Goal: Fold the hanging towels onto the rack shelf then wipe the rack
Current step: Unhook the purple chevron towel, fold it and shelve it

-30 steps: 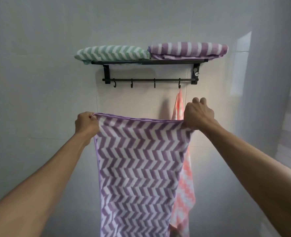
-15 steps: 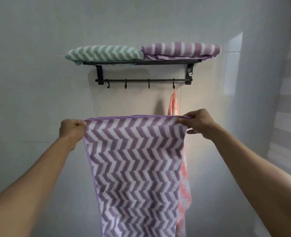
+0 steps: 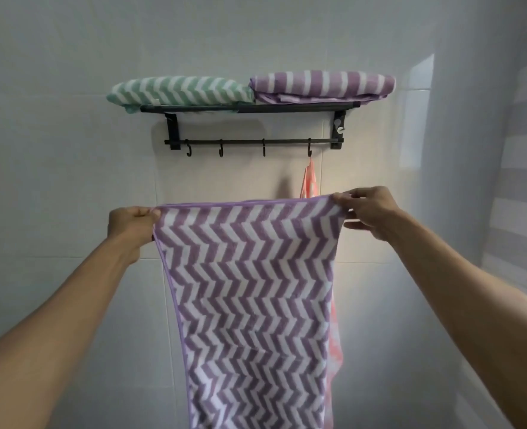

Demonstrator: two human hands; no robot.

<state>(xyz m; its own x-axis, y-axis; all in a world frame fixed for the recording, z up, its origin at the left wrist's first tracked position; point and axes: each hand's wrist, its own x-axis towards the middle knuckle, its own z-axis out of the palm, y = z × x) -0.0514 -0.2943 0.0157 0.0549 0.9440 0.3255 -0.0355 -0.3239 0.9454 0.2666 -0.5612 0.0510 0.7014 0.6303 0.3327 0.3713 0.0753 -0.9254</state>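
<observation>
Compared to half a second back, both hands are basically in the same spot, still stretching the towel's top edge out flat; a full second ago that edge was held higher, closer to the hooks, so it's come down a bit and stayed there.

Left hand (image 3: pixel 129 226) has its fingers curled round the top left corner of the purple zigzag towel (image 3: pixel 251 305), pinching it tight. Right hand (image 3: pixel 369 212) pinches the top right corner between thumb and fingertips, with the lower fingers tucked under the cloth. So both are clamped on the same towel, which is pulled taut between them and hangs straight down out of the bottom of the shot, in front of the wall and below the rack.

Just behind its right edge is a pink towel (image 3: pixel 310 181), hanging from the rightmost hook (image 3: pixel 309 147) on the rack's rail. You only see a strip of it peeking out above and along the right side. The other three hooks have nothing on them.

Further up, the black rack (image 3: pixel 256 108) is fixed to the tiled wall (image 3: pixel 70 150). On its shelf sit two folded towels, touching side by side: a green zigzag one (image 3: pixel 180 91) on the left, overhanging the left end a little, and a purple striped one (image 3: pixel 322 86) on the right.
</observation>
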